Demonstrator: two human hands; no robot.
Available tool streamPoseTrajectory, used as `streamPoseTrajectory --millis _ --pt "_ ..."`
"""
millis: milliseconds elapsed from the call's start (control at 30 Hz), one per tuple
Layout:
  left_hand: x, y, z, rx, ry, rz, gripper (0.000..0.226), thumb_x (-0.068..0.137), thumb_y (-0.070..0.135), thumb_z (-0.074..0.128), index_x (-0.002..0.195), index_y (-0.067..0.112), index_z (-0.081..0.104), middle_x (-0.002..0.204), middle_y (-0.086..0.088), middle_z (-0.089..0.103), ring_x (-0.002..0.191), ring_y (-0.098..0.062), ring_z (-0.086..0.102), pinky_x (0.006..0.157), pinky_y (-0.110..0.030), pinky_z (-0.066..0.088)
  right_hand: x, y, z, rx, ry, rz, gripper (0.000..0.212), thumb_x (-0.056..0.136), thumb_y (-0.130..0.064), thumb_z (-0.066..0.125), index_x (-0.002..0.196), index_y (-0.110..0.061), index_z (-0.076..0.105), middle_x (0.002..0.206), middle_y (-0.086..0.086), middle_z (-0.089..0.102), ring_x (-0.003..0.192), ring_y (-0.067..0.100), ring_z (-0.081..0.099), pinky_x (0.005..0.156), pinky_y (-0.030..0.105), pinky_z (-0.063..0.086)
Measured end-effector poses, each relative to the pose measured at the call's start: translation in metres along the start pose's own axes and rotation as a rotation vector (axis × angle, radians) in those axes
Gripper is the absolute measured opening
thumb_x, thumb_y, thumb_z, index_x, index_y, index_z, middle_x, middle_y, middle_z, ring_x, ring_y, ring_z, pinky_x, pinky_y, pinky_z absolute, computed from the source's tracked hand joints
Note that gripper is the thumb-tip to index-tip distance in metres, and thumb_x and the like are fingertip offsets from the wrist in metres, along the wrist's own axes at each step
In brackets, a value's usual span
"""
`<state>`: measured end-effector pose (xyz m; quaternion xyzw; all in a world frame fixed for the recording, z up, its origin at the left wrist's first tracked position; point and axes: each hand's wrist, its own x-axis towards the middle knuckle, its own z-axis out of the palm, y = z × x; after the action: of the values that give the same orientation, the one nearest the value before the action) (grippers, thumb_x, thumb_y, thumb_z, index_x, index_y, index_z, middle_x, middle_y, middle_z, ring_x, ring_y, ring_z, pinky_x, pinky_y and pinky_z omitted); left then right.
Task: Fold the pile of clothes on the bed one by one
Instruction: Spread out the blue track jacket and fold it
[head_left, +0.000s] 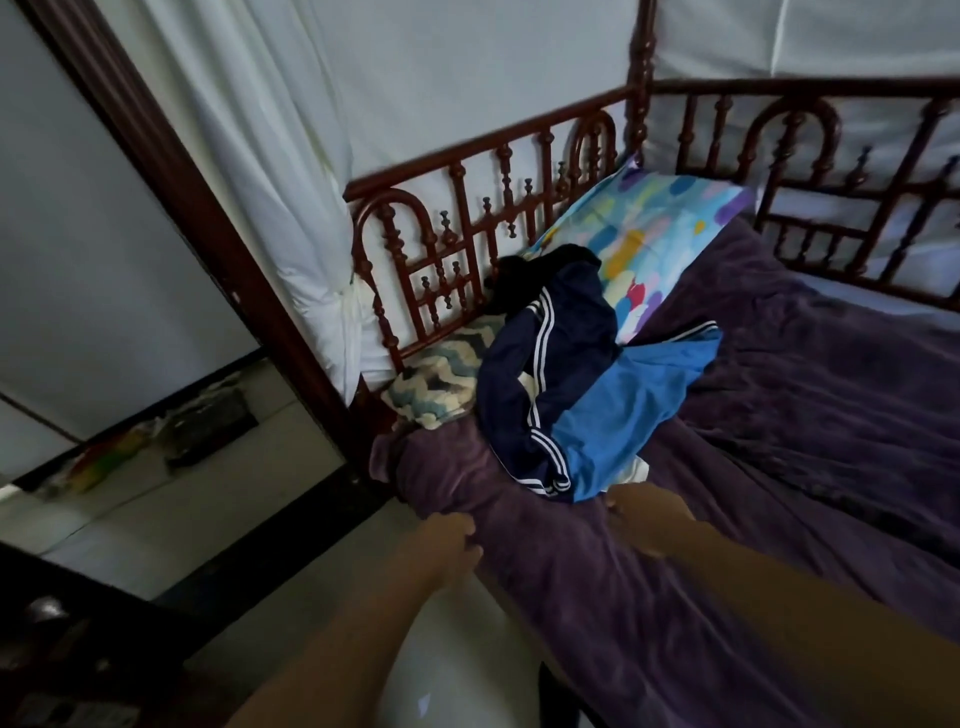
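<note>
The pile of clothes (561, 374) sits on the bed's purple blanket (805, 415), a navy garment with white stripes (550, 332) heaped over a blue garment (623, 410), with a black garment (524, 275) at the pile's far end. Behind the pile a colourful pillow (665, 228) leans into the corner, and beside the pile, on the rail side, lies a chevron knit (441, 379) against the dark red wooden rail (493, 218). Nearer than the pile, both bare hands reach onto the blanket. The right hand (649, 519) rests just short of the blue garment's hem (too blurred to tell its grip). The left hand (449, 540) is farther from the pile at the blanket's edge, its grip narrow, fingers curled on the fabric there. A white curtain (260, 156) hangs beyond the rail.
</note>
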<state>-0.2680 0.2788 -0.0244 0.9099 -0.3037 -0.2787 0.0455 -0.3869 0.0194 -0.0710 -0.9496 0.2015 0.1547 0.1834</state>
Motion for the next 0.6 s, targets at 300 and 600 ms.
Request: streamPoseTrajectory --millis 300,600 --pt "0.207 -0.015 -0.074 -0.002 -0.020 -0.013 0.033 0.096 0.036 0.044 0.122 0.017 0.056 0.125 -0.002 0.058 0.115 -0.024 0.054 0.094 -0.035 0.044 0.200 0.016 -0.004 0.116 -0.079 0.220 0.030 0.091 -0.035 0.048 0.118 -0.028 0.057 0.126 0.002 0.060 0.114 0.024 0.058 0.088 0.032 0.043" --pt "0.320 -0.042 -0.044 -0.134 -0.059 -0.048 0.025 0.092 0.033 0.052 0.107 0.015 0.062 0.102 -0.001 0.068 0.097 -0.020 0.062 0.077 -0.027 0.044 0.337 0.032 0.057 0.220 -0.153 0.416 0.070 0.085 -0.044 0.063 0.139 -0.011 0.033 0.139 0.015 0.038 0.127 0.036 0.042 0.100 0.045 0.041"
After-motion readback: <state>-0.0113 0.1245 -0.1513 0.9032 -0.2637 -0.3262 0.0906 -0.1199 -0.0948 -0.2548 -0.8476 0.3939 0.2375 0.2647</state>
